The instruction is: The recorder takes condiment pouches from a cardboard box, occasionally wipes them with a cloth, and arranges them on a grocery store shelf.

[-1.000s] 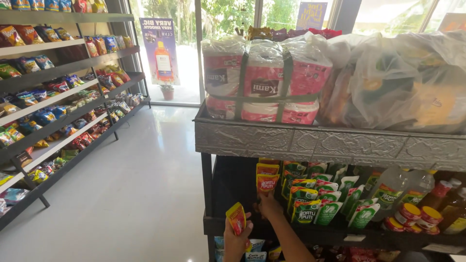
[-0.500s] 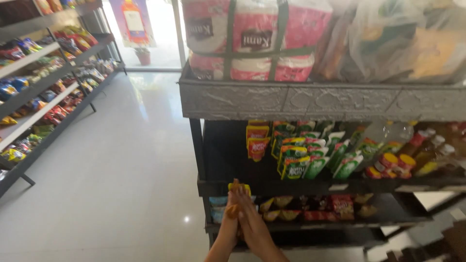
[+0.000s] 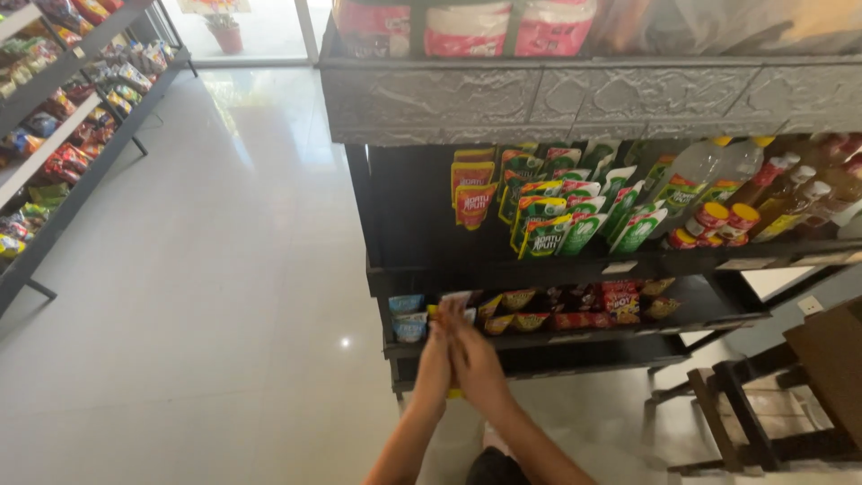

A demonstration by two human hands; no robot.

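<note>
Hands pressed close together in front of the black shelf rack (image 3: 386, 274), at the level of its lower shelf: left hand (image 3: 435, 364) and right hand (image 3: 476, 368) lie side by side, touching, fingers closed around a small yellow packet (image 3: 455, 392), of which only a sliver shows below the palms; which hand bears the hold cannot be told, as the frame is blurred there. Lower shelf of the rack, just beyond the fingertips: row of small snack packets (image 3: 530, 316) in yellow, red and dark wrappers, with pale blue packets (image 3: 406, 314) at the left end. Shelf above: orange pouches (image 3: 473, 193) at left, green and white pouches (image 3: 575, 216) in the middle, red-capped jars (image 3: 723, 223) and tall bottles (image 3: 790, 193) at right. Top of the rack: embossed grey metal edge (image 3: 539, 94) carrying pink and white wrapped bundles (image 3: 467, 27). Left of the rack: pale tiled floor (image 3: 197, 269), then a second long shelf (image 3: 63, 135) of bagged snacks. Right of the rack: dark wooden stool (image 3: 745, 404).
</note>
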